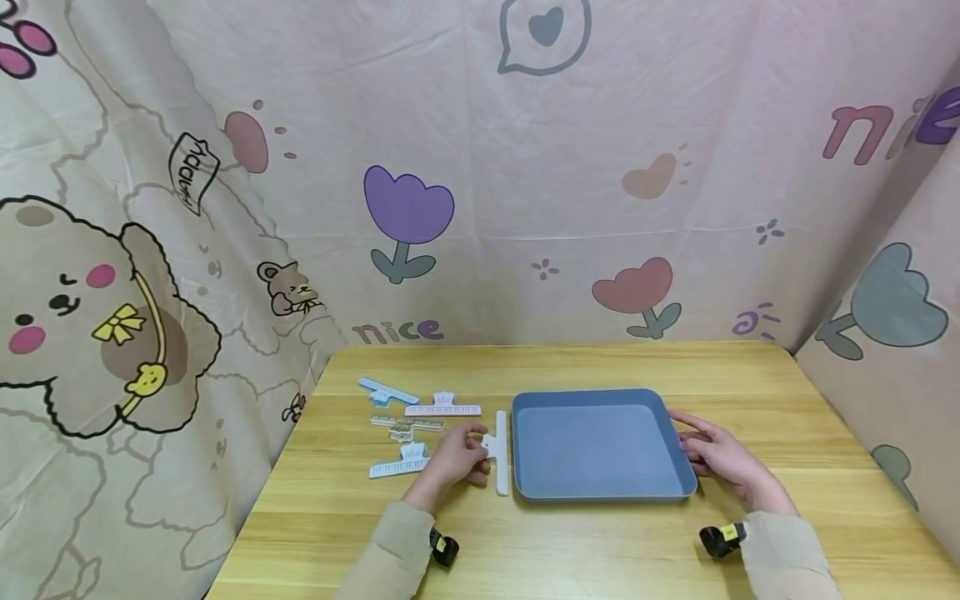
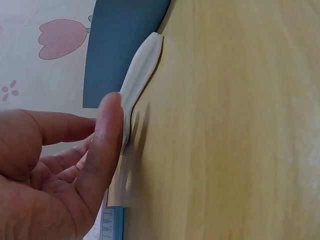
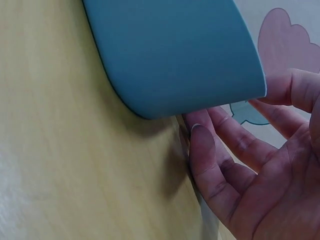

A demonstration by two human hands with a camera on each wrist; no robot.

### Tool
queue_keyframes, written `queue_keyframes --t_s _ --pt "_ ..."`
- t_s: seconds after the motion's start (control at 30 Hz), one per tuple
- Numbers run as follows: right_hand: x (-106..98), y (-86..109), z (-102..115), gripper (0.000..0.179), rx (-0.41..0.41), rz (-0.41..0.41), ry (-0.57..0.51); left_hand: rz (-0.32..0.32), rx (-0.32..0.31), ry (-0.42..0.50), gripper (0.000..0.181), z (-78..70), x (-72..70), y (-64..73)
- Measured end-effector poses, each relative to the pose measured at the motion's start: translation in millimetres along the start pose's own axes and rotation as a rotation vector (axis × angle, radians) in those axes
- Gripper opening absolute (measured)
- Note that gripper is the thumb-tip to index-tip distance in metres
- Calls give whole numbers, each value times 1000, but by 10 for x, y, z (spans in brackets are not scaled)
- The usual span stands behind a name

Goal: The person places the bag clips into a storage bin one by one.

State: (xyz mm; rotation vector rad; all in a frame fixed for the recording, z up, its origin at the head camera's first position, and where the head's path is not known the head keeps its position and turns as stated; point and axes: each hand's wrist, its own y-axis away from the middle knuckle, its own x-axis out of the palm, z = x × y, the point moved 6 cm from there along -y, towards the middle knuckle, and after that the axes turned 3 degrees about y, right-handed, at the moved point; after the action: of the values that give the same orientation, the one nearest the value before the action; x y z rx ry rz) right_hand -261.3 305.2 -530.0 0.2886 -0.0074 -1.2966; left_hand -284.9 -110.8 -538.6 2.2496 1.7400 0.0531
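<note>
A white bar-shaped clip [image 1: 502,467] stands lengthwise just left of a shallow blue-grey tray [image 1: 600,454]. My left hand [image 1: 459,457] pinches the clip's grip between thumb and fingers. In the left wrist view, the thumb [image 2: 107,125] covers part of the grip, and the clip's bar [image 2: 142,67] casts a shadow on the table. At the tray's right side is my right hand [image 1: 723,458], fingers loosely bent and touching the wall. The right wrist view has its thumb [image 3: 205,150] below the tray's corner [image 3: 145,107], apart from it.
Several more bar clips lie at the left of the wooden table [image 1: 570,550]: a blue one [image 1: 390,392], a pinkish-white one [image 1: 444,409], a brownish one [image 1: 408,424] and a light blue one [image 1: 397,468]. A printed curtain [image 1: 487,292] hangs behind the table and along both sides.
</note>
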Motion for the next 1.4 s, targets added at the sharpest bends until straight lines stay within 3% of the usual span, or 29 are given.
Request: queue_keyframes --t_s 0.4,0.87,1.07,1.4 --pt "-6 18 -20 60 9 38 -67 -62 4 41 45 -23 -77 47" --pt "42 20 -15 60 3 74 -99 -168 129 -2 43 -283 -344 229" --pt "-11 -24 -53 57 13 69 -133 -125 163 41 44 -410 -256 265" --pt "-29 -35 -83 53 18 110 -221 -22 163 105 45 -597 79 218"
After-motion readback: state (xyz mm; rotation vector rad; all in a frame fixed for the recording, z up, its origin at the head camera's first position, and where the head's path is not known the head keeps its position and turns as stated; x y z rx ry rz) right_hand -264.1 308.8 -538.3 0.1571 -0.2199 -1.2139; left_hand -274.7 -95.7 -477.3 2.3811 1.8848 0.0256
